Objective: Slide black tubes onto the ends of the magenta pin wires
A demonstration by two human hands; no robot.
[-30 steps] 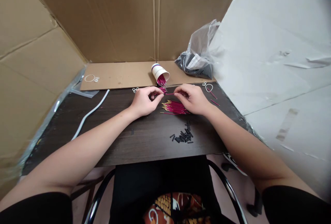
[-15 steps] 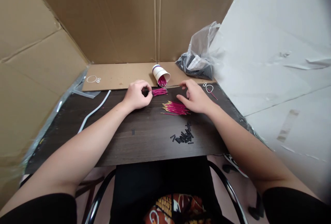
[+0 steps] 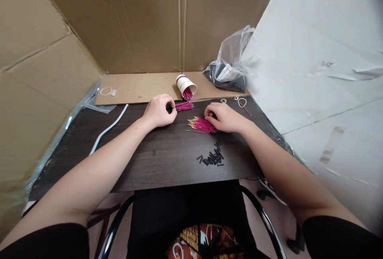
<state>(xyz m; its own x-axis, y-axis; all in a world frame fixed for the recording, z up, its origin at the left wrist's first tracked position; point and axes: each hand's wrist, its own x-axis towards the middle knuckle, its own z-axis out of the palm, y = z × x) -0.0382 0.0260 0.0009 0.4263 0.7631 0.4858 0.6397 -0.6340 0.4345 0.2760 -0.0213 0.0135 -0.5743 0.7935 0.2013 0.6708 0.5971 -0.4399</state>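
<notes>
My left hand (image 3: 159, 111) is closed, thumb and index finger pinched together at the left end of a small bundle of magenta wires (image 3: 184, 106). What sits between those fingertips is hidden. Over the right part of a pile of magenta wires with yellowish ends (image 3: 202, 124), my right hand (image 3: 224, 117) has its fingers curled and pressed together. I cannot make out what it grips. Short black tubes (image 3: 213, 158) lie scattered on the dark table nearer to me. Behind the bundle, a white paper cup (image 3: 184, 83) lies tipped over, more magenta wires showing in its mouth.
A clear plastic bag (image 3: 229, 77) of dark pieces stands at the back right on a cardboard strip (image 3: 140, 85). White rings (image 3: 106, 91) lie at the back left, others at right (image 3: 242, 102). A pale blue tube (image 3: 110, 127) lies left. Cardboard walls surround the table.
My right hand has come down and toward me onto the wire pile, its fingers closing from spread to pinched. A white ring behind it now shows. My left hand has barely moved.
</notes>
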